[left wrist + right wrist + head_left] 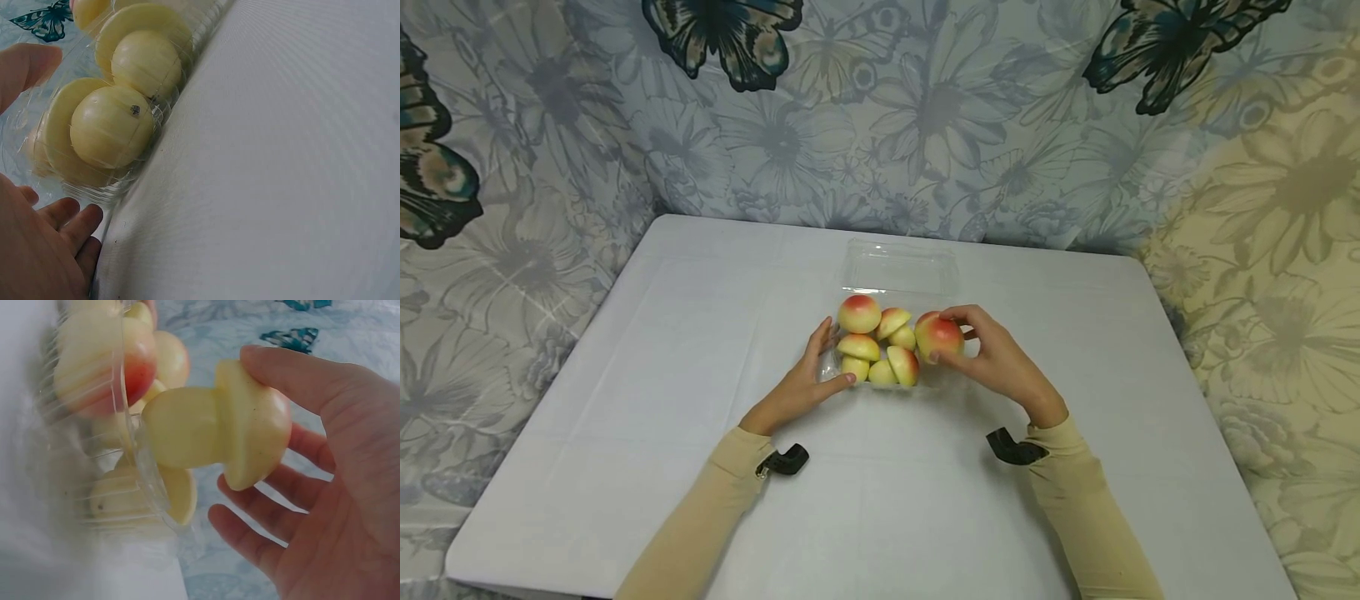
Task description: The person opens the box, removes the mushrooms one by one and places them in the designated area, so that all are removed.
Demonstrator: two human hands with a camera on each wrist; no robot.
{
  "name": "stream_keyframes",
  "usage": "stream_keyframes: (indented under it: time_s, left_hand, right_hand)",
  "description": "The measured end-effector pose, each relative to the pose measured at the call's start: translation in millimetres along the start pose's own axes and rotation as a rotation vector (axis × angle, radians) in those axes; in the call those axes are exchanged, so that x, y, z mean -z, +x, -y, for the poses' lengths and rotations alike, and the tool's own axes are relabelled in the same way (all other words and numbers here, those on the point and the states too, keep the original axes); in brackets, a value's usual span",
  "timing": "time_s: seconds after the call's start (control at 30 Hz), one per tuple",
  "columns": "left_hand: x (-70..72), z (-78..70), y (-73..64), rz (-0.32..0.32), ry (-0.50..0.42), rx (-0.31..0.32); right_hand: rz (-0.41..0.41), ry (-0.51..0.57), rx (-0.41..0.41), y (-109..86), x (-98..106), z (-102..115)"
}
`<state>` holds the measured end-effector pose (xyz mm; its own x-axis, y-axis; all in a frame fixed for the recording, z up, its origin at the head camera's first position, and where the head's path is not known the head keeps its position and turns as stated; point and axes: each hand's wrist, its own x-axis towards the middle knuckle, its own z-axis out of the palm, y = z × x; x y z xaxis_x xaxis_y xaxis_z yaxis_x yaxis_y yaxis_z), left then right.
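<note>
A clear plastic container (pixel 827 367) holds several toy mushrooms (pixel 859 313) with red-and-yellow caps and pale yellow stems. My right hand (pixel 1000 354) grips another mushroom (pixel 256 434) by its cap between thumb and fingers, at the container's right side. In the right wrist view this mushroom's stem points toward the container's rim, and the little finger stays off the cap. At the container's left end is my left hand (pixel 801 383), spread, thumb by the front corner and fingers along the side. The left wrist view shows pale mushrooms (pixel 112 128) through the clear wall.
The container's clear lid (pixel 901 267) lies folded back behind it. A white cloth covers the table (pixel 700 308). Patterned fabric with flowers and butterflies (pixel 940 117) hangs behind and at both sides. A black wrist mount (pixel 1015 447) sticks out from the right sleeve.
</note>
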<state>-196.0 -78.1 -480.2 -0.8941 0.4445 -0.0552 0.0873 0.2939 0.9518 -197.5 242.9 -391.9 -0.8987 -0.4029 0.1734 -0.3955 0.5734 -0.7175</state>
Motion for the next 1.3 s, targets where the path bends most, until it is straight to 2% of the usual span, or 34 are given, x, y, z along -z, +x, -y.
stream_keyframes:
  time_s: [0.27, 0.5, 0.83, 1.3]
  left_hand:
    - [-0.1, 1.3, 0.6, -0.007, -0.005, -0.012]
    - [-0.2, 0.7, 0.4, -0.015, 0.001, -0.017]
    - [-0.8, 0.9, 0.7, -0.013, 0.006, -0.012]
    - [-1.8, 1.5, 0.6, -0.010, 0.001, -0.015]
  right_hand:
    - [-0.011, -0.024, 0.004, -0.1, 3.1, -0.5]
    - [-0.037, 0.014, 0.003, -0.8, 5.9, 1.9]
    - [-0.057, 0.047, -0.056, -1.7, 11.7, 3.9]
    - [-0.088, 0.040, -0.046, -2.3, 17.4, 4.8]
